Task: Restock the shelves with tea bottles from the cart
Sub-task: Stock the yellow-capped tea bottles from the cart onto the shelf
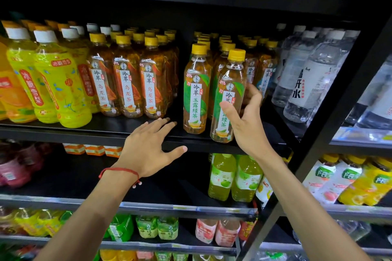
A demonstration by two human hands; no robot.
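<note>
Head view: black shelf [89,133] carries rows of yellow-capped tea, with oolong bottles [127,89] left of a gap and green tea to its right. At the front edge my right hand [247,121] wraps thumb and fingers round a green tea bottle [229,82], upright just beside its twin [196,91]. My left hand [148,148] lies spread, holding nothing, fingertips on the shelf lip; a red string bracelet [121,170] circles that wrist.
</note>
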